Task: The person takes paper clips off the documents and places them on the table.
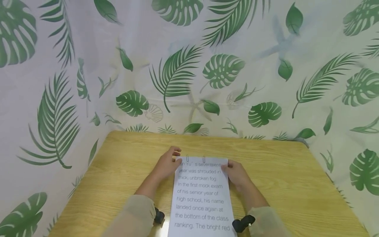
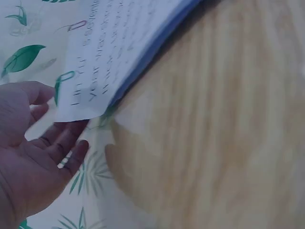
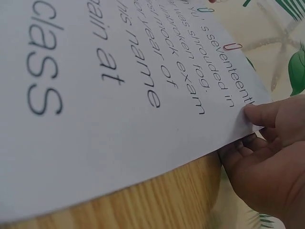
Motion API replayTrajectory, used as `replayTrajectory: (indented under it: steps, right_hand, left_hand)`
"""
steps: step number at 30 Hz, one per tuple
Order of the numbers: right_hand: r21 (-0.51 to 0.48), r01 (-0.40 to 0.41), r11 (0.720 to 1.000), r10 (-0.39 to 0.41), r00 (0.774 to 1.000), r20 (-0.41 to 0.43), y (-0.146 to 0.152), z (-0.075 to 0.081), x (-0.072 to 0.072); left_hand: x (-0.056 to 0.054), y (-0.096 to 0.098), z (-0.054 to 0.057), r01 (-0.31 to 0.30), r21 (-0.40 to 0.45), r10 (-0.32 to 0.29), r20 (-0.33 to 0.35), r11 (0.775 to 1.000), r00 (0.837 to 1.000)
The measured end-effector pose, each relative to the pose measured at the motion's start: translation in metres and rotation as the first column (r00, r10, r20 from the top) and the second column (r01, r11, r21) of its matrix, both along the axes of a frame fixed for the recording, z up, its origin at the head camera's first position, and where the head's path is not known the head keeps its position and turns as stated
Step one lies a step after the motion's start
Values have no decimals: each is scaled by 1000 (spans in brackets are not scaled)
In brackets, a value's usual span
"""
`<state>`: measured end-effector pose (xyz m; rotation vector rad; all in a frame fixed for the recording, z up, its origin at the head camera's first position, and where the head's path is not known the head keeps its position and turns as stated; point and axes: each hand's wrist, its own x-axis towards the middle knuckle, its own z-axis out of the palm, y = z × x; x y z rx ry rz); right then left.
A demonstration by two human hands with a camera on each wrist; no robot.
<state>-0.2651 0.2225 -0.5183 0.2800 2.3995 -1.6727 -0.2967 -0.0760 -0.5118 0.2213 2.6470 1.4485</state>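
A white stack of paper [image 1: 201, 197] with large printed text lies over the front middle of the table. Two paper clips, one green [image 2: 66, 76] and one pinkish red [image 3: 233, 46], sit along its top edge. My left hand [image 1: 168, 163] holds the top left corner, its thumb at the side edge. In the left wrist view some of its fingers [image 2: 66, 138] pass behind the sheet. At the top right corner my right hand [image 1: 238, 173] pinches the paper, thumb on the printed face and the other fingers curled underneath.
The wooden table [image 1: 281, 177] has rounded far corners. Behind it and along the left side hangs a white cloth [image 1: 183, 125] printed with green leaves. Each wrist carries a black strap device, one at the left cuff [image 1: 159, 216] and one at the right [image 1: 244, 223].
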Motion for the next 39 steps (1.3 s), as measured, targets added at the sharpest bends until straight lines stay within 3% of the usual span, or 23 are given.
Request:
replayTrajectory:
  steps: [5, 9, 18, 30, 39]
  right_hand:
    - [-77, 6, 997, -6, 1000, 3, -1, -5, 3]
    - [-74, -4, 997, 3, 1000, -20, -1, -7, 4]
    - [-101, -19, 995, 14, 999, -49, 2, -11, 7]
    - [-279, -35, 960, 24, 999, -42, 13, -16, 7]
    - [-220, -32, 975, 19, 998, -59, 17, -17, 11]
  left_hand:
    - [2, 5, -8, 1, 47, -1, -1, 999, 1000]
    - [3, 7, -9, 8, 64, -6, -25, 998, 1000]
    - [4, 15, -6, 8, 36, -4, -84, 999, 996]
    - [8, 22, -1, 1, 49, 4, -93, 999, 996]
    - [10, 21, 4, 24, 25, -20, -136, 999, 990]
